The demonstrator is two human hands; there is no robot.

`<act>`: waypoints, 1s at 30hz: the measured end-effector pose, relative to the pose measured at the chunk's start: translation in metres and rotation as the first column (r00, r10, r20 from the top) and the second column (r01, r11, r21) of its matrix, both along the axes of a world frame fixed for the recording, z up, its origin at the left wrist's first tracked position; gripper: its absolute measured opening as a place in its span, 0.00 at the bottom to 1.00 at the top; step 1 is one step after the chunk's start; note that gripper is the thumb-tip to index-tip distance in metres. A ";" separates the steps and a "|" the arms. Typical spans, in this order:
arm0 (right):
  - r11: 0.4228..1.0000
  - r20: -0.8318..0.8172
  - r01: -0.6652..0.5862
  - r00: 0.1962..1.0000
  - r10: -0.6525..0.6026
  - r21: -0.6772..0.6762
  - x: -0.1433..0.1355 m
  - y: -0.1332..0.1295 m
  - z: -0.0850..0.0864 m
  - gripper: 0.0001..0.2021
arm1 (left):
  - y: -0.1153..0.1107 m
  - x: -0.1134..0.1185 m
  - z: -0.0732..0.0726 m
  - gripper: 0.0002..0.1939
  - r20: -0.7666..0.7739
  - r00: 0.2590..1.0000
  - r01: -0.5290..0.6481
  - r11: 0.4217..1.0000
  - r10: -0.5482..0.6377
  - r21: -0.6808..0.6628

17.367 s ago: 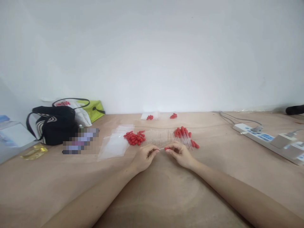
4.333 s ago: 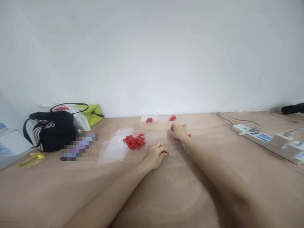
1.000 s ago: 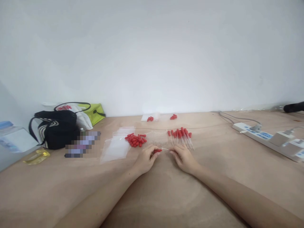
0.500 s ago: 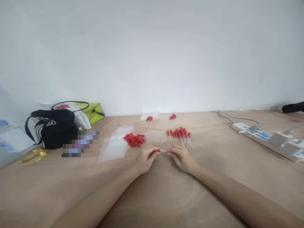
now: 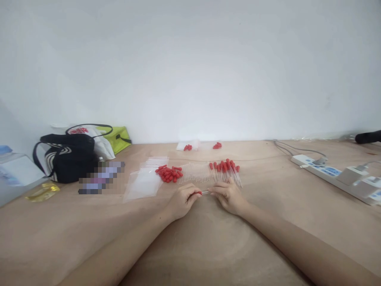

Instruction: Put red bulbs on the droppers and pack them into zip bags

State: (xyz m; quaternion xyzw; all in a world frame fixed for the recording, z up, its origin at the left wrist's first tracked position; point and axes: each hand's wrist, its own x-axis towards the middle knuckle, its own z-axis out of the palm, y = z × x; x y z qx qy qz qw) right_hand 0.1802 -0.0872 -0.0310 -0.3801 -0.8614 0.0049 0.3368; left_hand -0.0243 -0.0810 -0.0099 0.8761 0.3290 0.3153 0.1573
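My left hand (image 5: 185, 201) pinches a red rubber dropper bulb (image 5: 199, 193). My right hand (image 5: 228, 196) is closed on a thin clear glass dropper tube (image 5: 205, 192), whose left end meets the bulb between my hands. Behind my left hand lies a pile of loose red bulbs (image 5: 169, 174). A row of bare glass tubes (image 5: 195, 172) is laid out beyond my hands. Past my right hand lie several droppers with red bulbs on their tubes (image 5: 225, 167), fanned out side by side.
Flat clear plastic bags (image 5: 144, 182) lie left of the bulbs. Two small groups of red bulbs, one left (image 5: 187, 147) and one right (image 5: 217, 145), sit near the wall. A black bag (image 5: 70, 159) stands at left; a white power strip (image 5: 330, 171) with plugs lies at right.
My hands still hold the bulb and tube end to end. The tube and bulb sit slightly lower in view, and my right fingers have shifted slightly left along the tube.
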 end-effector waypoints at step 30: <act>0.975 0.239 0.194 0.947 -0.214 0.106 -0.004 -0.011 0.014 0.10 | 0.006 -0.006 -0.005 0.18 -0.064 0.997 -0.030 0.994 0.037 0.102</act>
